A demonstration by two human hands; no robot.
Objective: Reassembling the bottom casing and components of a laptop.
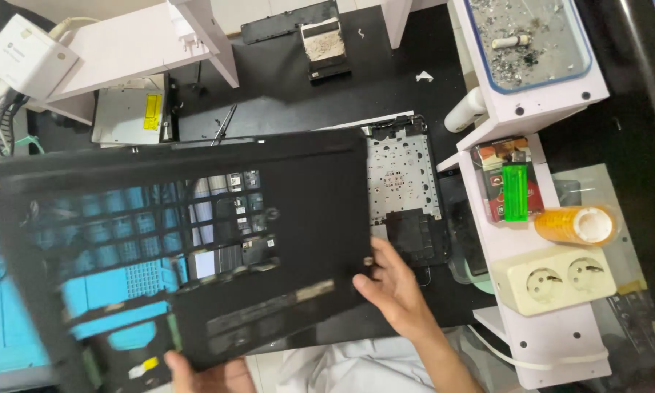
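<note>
A large black plastic laptop cover (298,211) with cut-out openings is held up over the desk, tilted and blurred. My right hand (394,285) grips its right edge, thumb on top. At the cover's bottom edge, near the frame's lower border, my left hand (209,372) holds it, only its fingers showing. Under the cover lies an opened laptop chassis (404,182) with a silver metal plate and a black part (413,236). Through the openings I see blue and white surfaces below.
A white shelf (520,109) on the right carries a tray of debris (527,36), a red box with a green lighter (515,192), an orange tape roll (578,224) and a cream double socket (560,278). A silver drive (127,116) and tweezers (224,122) lie behind.
</note>
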